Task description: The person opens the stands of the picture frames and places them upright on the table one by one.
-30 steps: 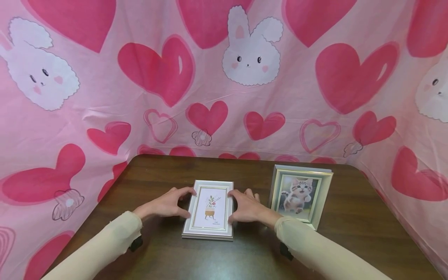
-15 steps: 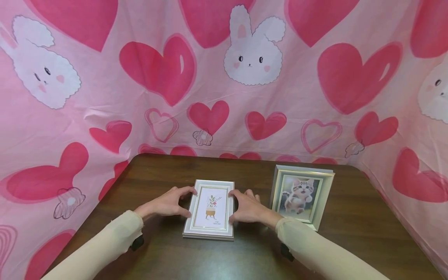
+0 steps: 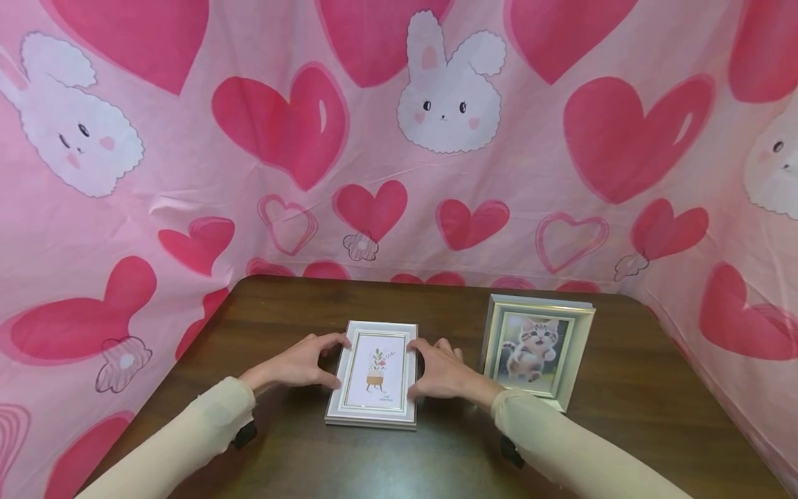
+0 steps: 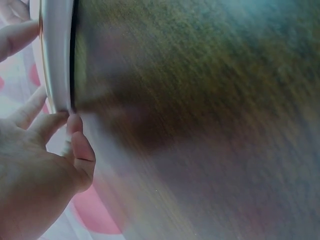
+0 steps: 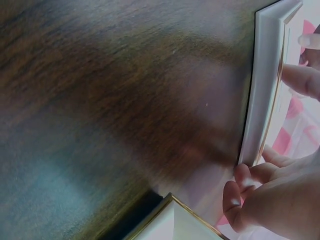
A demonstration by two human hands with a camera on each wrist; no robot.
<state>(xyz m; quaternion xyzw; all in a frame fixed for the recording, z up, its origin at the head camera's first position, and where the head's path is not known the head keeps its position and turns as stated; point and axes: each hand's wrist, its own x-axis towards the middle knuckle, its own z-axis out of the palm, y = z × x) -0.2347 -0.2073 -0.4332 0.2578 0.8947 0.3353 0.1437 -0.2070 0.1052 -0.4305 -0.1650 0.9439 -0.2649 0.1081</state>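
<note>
A white picture frame point(image 3: 374, 416) with thin gold trim lies flat on the brown table, its print of a potted plant facing up. My left hand point(image 3: 298, 362) holds its left edge, thumb nearer me and index finger farther up. On the opposite edge, my right hand point(image 3: 444, 371) holds it the same way. Close up in the left wrist view, fingertips point(image 4: 52, 122) meet the frame's side point(image 4: 57, 55) at the tabletop. The right wrist view shows curled fingers point(image 5: 245, 180) against the other side point(image 5: 265, 75). The frame's underside is hidden.
A second picture frame point(image 3: 578, 346) with a kitten photo stands upright on the table to the right, just beyond my right wrist. Pink cloth point(image 3: 374, 159) with hearts and rabbits hangs behind the wooden table point(image 3: 299, 457) and along both sides.
</note>
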